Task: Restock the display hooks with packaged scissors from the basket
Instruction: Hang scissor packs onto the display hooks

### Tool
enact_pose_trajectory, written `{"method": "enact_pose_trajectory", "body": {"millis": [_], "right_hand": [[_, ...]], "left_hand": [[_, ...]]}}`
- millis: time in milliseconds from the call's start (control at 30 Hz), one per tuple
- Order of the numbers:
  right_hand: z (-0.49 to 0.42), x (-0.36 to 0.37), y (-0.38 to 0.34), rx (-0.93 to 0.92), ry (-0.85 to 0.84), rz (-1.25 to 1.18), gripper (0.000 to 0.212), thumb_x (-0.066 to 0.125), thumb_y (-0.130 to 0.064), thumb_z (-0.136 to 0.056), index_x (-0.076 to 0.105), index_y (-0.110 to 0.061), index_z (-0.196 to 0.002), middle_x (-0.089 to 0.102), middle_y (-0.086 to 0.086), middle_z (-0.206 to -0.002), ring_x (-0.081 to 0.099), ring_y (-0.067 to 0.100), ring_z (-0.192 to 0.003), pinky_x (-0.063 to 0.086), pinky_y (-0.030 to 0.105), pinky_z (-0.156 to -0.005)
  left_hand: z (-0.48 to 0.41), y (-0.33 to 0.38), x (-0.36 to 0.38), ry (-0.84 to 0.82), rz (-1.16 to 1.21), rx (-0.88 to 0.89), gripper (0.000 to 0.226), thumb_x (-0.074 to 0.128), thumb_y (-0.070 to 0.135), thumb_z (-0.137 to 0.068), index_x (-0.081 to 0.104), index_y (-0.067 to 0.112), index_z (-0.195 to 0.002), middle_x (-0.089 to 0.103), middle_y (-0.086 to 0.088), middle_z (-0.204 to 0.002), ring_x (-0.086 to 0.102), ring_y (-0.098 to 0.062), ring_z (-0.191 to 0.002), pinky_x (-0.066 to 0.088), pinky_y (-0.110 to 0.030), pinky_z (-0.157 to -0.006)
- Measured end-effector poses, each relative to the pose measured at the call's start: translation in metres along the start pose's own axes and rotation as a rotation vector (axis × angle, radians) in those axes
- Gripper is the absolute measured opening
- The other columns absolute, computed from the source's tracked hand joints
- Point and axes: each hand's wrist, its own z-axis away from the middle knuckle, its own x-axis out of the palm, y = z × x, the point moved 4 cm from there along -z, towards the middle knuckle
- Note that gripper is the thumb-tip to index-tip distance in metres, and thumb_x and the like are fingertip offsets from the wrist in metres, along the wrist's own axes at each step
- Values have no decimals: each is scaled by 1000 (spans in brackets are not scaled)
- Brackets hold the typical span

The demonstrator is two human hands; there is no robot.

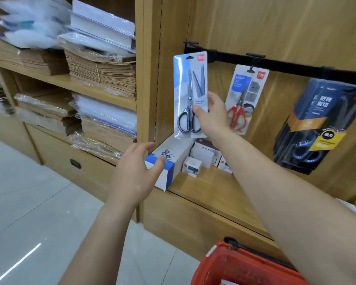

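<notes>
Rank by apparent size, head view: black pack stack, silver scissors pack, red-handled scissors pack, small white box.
1. black pack stack
2. silver scissors pack and red-handled scissors pack: look alike; the silver one is held nearer the camera, so unranked
3. small white box

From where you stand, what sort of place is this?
Probably a stationery shop: packaged scissors hang on a black display rail, paper stacks fill wooden shelves, and a red shopping basket sits below.
</notes>
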Motion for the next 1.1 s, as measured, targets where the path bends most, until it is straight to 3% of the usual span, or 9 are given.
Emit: {"method": "enact_pose_trajectory", "body": {"millis": [267, 333, 400, 500, 600, 800, 967, 1100], "right_hand": [[-13, 1, 13, 68, 31, 63, 44, 63, -23, -101, 54, -16, -143, 67, 0, -130, 65, 21, -118, 53, 45, -105], [-13, 1, 18, 122, 6, 114, 58, 60, -32, -103, 41, -14, -155, 59, 7, -145, 57, 25, -131, 44, 41, -114], [0, -3, 28, 162, -46, 186, 65, 58, -34, -105, 32, -11, -159, 55, 10, -148, 53, 26, -135, 39, 34, -112], [31, -19, 57, 250, -106, 222, 60, 58, -37, -104, 40, -9, -154, 61, 9, -137, 59, 26, -124, 44, 36, -105], [75, -46, 87, 304, -164, 247, 47, 63, -38, -101, 54, -13, -140, 63, 0, -121, 61, 19, -102, 49, 33, -88], [188, -133, 127, 313, -299, 424, 32, 66, -33, -99, 62, -17, -126, 64, -7, -111, 62, 11, -96, 43, 23, -80], [287, -224, 177, 438, -264, 480, 29, 72, -29, -95, 66, -18, -121, 66, -12, -103, 65, 4, -88, 45, 14, -77], [352, -278, 220, 564, -233, 540, 34, 72, -29, -95, 66, -15, -125, 69, -1, -116, 64, 12, -96, 45, 23, -85]], "left_hand": [[-3, -4, 11, -48, -22, 10, 43, 62, 43, -97, 61, 29, -138, 59, 11, -132, 55, -12, -119, 39, -27, -88], [-2, -3, 13, -66, -32, 17, 43, 62, 43, -97, 60, 30, -138, 59, 11, -133, 55, -13, -121, 41, -28, -87], [3, 0, 16, -83, -31, 22, 43, 62, 42, -97, 60, 31, -138, 59, 11, -134, 56, -14, -122, 43, -29, -87], [14, 4, 20, -122, -49, 26, 43, 63, 41, -96, 60, 30, -138, 58, 10, -137, 56, -14, -124, 46, -31, -90], [34, 11, 33, -194, -88, 24, 46, 63, 44, -96, 60, 28, -138, 56, 8, -140, 57, -16, -122, 50, -35, -94], [103, 45, 90, -457, -113, 89, 50, 64, 40, -96, 56, 26, -144, 55, 6, -140, 56, -17, -127, 47, -33, -101], [180, 75, 163, -719, -174, 149, 53, 63, 45, -96, 56, 22, -143, 59, -2, -139, 60, -23, -125, 48, -36, -102], [247, 77, 217, -919, -247, 151, 56, 63, 44, -96, 53, 19, -145, 58, -6, -142, 55, -24, -131, 43, -31, -105]]}}
